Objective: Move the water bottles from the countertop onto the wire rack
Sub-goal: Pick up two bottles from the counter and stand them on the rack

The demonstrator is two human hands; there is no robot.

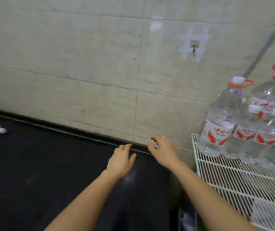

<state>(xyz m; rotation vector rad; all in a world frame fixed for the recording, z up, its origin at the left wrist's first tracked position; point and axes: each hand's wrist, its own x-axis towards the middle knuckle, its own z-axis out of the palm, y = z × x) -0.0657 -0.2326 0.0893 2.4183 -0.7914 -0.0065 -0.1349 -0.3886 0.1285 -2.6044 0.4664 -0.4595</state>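
Left grip (pixel 121 161) and right grip (pixel 162 151) slack, empty, over glossy black countertop (pixel 33 164)

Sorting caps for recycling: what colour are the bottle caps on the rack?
White caps, with red carry rings, in the head view.

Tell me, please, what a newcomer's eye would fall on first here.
Red-labelled water bottles crowd the white wire rack at the right. In the middle, the left hand and right hand hover empty over the dark countertop. A taped hook sits on the wall above.
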